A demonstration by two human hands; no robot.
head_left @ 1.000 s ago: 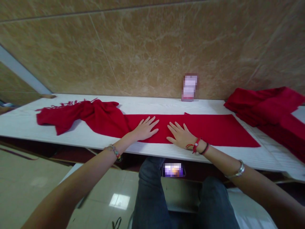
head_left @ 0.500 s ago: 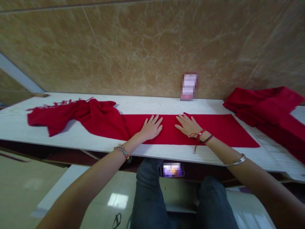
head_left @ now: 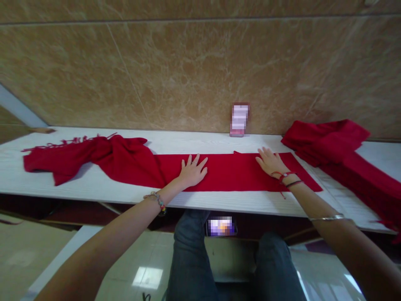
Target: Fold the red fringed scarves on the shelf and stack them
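A red scarf [head_left: 228,173] lies along a white table, flat in the middle and right part. Its left part is bunched and twisted, ending in a fringe at the far left. My left hand [head_left: 192,172] rests on the flat part with fingers spread. Farther right, close to the scarf's right end, my right hand [head_left: 271,162] lies palm down with its fingers stretched out. Neither hand grips the cloth. A small corner of fabric sticks out at the scarf's back edge between the hands.
Another red cloth [head_left: 326,142] lies heaped on the right of the white table [head_left: 203,200], hanging toward its front edge. A blurred upright packet [head_left: 239,120] leans by the tiled wall [head_left: 188,75]. A blurred phone-like screen [head_left: 221,226] sits below the table edge, above my legs.
My right hand has slid right along the scarf toward its end. My left hand stays on nearly the same spot of cloth. The view has shifted slightly.
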